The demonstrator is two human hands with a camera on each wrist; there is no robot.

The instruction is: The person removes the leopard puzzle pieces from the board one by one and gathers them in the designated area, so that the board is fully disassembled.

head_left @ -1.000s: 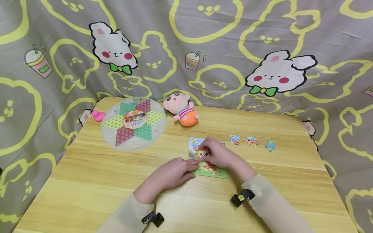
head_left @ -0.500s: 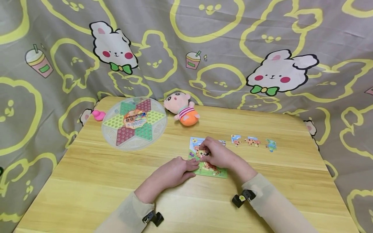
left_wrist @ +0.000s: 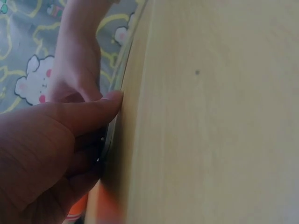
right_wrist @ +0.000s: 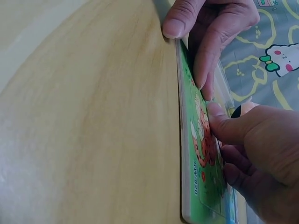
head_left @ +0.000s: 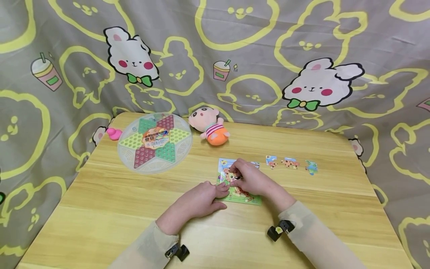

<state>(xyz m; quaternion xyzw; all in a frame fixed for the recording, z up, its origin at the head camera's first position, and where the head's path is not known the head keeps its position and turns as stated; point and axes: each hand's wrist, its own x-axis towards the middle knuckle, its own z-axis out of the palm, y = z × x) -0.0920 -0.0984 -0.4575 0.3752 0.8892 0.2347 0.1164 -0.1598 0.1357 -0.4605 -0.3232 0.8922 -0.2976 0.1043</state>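
Observation:
A jigsaw board (head_left: 245,201) with a spotted leopard cub on green ground lies flat on the wooden table. My left hand (head_left: 205,198) rests its fairly straight fingers on the board's left side, the thumb spread low by the near edge. My right hand (head_left: 253,179) comes from the right, thumb and bent forefinger set down around the cub's face as if pinching a piece there. The right wrist view shows the right thumb (right_wrist: 217,112) on the picture, close to the left fingertips (right_wrist: 204,79). The palm hides the board's upper right part.
Three loose jigsaw pieces lie right of the board: a corner piece (head_left: 271,161), a spotted piece (head_left: 290,163) and a blue-green one (head_left: 311,167). Behind are a round Chinese checkers board (head_left: 179,153), a doll (head_left: 216,136) and a pink toy duck (head_left: 114,133). A patterned curtain (head_left: 252,41) surrounds the table.
Both hands stay at the same places on the board. My left thumb now lies slightly farther from its fingers.

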